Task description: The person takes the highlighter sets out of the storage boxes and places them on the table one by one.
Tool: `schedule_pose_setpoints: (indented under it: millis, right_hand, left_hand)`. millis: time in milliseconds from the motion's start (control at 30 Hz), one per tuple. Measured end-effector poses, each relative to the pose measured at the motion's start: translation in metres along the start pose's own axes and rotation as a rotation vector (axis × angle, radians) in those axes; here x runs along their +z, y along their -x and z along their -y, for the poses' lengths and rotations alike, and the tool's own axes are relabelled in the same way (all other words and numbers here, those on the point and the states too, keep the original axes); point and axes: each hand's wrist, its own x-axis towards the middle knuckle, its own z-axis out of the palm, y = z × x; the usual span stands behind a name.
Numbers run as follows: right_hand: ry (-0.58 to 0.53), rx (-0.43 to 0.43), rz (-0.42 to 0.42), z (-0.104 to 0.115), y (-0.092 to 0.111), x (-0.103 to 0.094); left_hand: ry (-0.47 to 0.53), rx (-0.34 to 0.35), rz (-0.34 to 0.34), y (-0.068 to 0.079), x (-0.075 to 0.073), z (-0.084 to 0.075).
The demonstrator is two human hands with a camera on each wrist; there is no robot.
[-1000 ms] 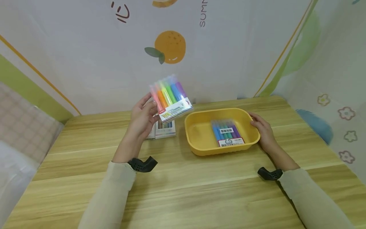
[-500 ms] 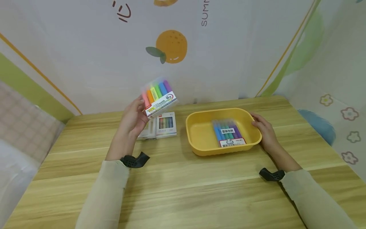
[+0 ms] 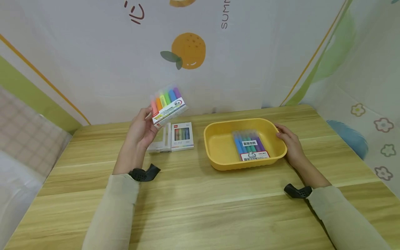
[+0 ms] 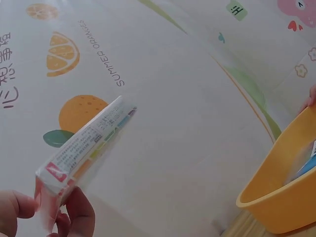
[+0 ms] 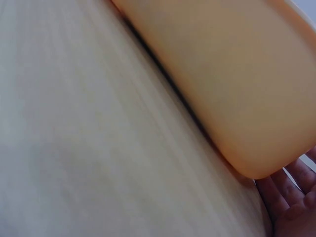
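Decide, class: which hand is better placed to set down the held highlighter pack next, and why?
Probably the left hand: it pinches the highlighter pack. The right hand is away from the pack, touching the right end of the yellow tray.

Marker pack (image 3: pixel 167 107) (six colours, white label) tilted, held aloft; yellow basin (image 3: pixel 218 147) upright, to right

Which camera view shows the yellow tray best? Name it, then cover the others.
The head view: it shows the yellow tray almost whole, rim and inside. The left wrist view catches only part of it, cut off at the right edge; the right wrist view shows mostly its outer wall, close up.
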Motion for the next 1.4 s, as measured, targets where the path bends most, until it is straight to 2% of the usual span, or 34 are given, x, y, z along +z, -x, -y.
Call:
schedule_pose_setpoints:
  millis: [200,467,567,1133,1267,1400]
  right_hand:
    - [0.002,-0.01,-0.003,0.0,0.0,0.0]
    - [-0.009,-0.018,0.007,-0.001,0.0,0.0]
    - [-0.018,-0.016,0.005,-0.001,0.001,0.001]
    - [-0.012,-0.002,0.001,0.001,0.001,0.001]
    - [-0.006,-0.004,0.004,0.002,0.002,0.001]
    - [-0.006,-0.005,0.008,0.002,0.002,0.001]
  left_hand:
    - [0.009,0.017,-0.057,0.003,-0.004,-0.007]
    - [0.072,0.032,-0.119,0.005,-0.016,-0.022]
    - [0.059,0.039,-0.133,0.005,-0.02,-0.026]
    - [-0.141,0.153,-0.177,0.009,-0.037,-0.043]
    - [-0.244,0.187,-0.22,0.008,-0.042,-0.046]
    - [-0.294,0.203,-0.256,0.008,-0.049,-0.048]
